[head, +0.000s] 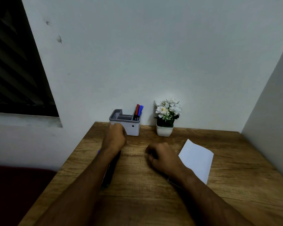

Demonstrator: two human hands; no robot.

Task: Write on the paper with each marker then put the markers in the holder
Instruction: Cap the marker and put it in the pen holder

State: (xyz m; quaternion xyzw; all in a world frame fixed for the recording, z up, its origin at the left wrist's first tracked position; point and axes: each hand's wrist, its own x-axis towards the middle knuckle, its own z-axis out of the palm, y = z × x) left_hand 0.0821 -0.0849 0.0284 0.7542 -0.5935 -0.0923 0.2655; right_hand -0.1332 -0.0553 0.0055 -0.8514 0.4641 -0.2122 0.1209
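A white holder [135,128] with a grey top stands at the back of the wooden desk [153,193]. A red marker [137,109] and a blue marker [140,109] stand in its right compartment. My left hand [115,137] is curled against the holder's front left corner and seems to grip it. Under my left forearm lie dark markers [112,167], one with a green end, mostly hidden. My right hand [162,158] rests on the desk as a closed fist with nothing visible in it. A white paper [198,160] lies just right of that hand.
A small white pot of white flowers [166,119] stands to the right of the holder against the wall. Another wall closes the desk's right side. The desk's left edge runs diagonally, with a dark red surface [15,185] below it.
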